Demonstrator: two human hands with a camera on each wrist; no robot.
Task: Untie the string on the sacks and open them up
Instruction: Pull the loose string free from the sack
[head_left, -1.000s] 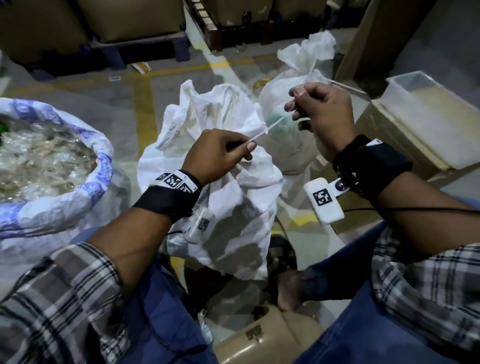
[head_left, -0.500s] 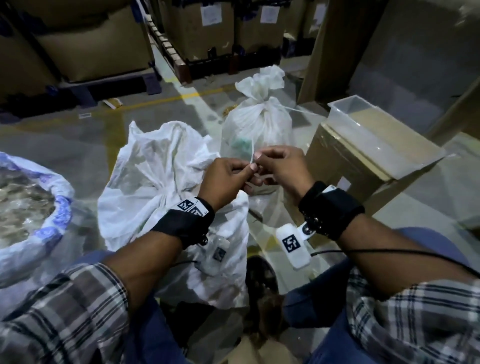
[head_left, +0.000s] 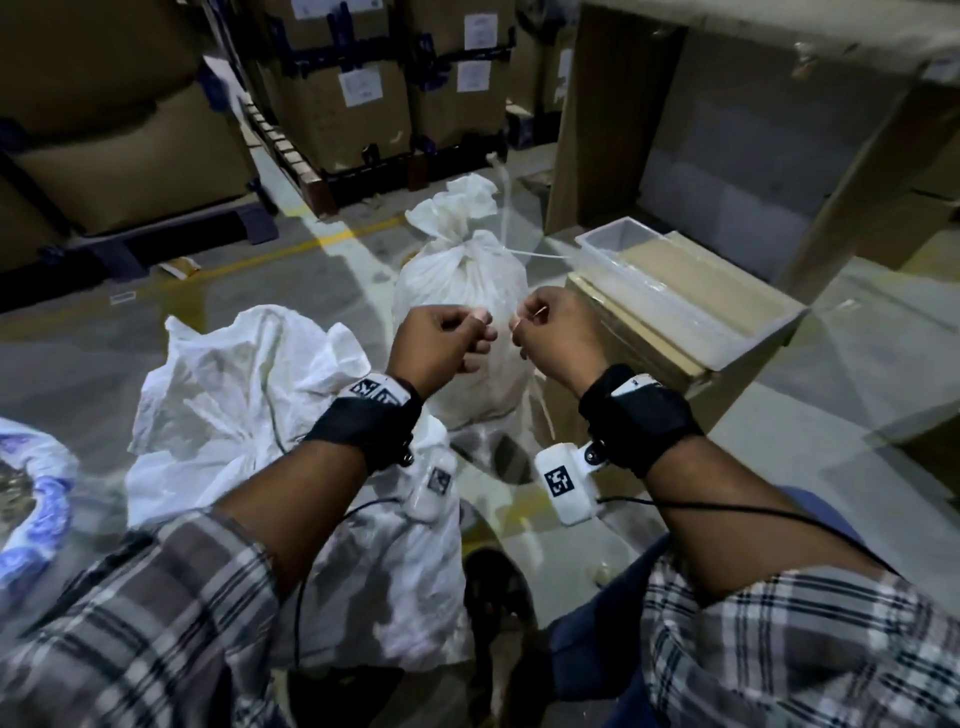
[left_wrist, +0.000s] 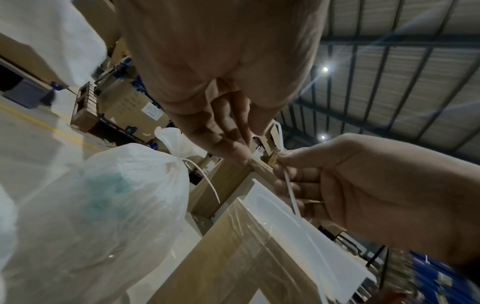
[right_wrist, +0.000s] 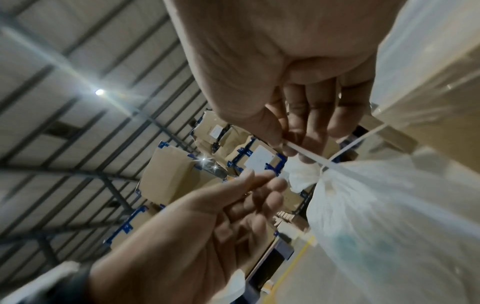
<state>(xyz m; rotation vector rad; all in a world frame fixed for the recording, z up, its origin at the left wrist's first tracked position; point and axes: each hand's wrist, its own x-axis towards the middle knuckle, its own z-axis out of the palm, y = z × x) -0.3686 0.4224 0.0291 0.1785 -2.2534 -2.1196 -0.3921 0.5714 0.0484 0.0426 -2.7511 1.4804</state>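
My left hand (head_left: 480, 325) and right hand (head_left: 519, 325) are raised close together, each pinching a thin white string (left_wrist: 289, 189). A length of the string (head_left: 537, 400) hangs below my right hand. Right behind the hands a white sack (head_left: 462, 280) stands on the floor, its neck tied shut with another white string (head_left: 524, 254). To my left a second white sack (head_left: 249, 374) stands with its mouth loose and crumpled. In the right wrist view my thumb and fingers pinch the string (right_wrist: 301, 153) in front of the tied sack (right_wrist: 376, 205).
An open cardboard box (head_left: 675, 306) with a clear plastic liner sits right of the tied sack. A blue-patterned sack (head_left: 36, 509) full of material is at far left. Pallets of stacked cartons (head_left: 363, 104) line the back, past a yellow floor line (head_left: 311, 244).
My hands, which held the string stretched apart, came together and now sit a little apart again. The view has tilted up toward the tied sack.
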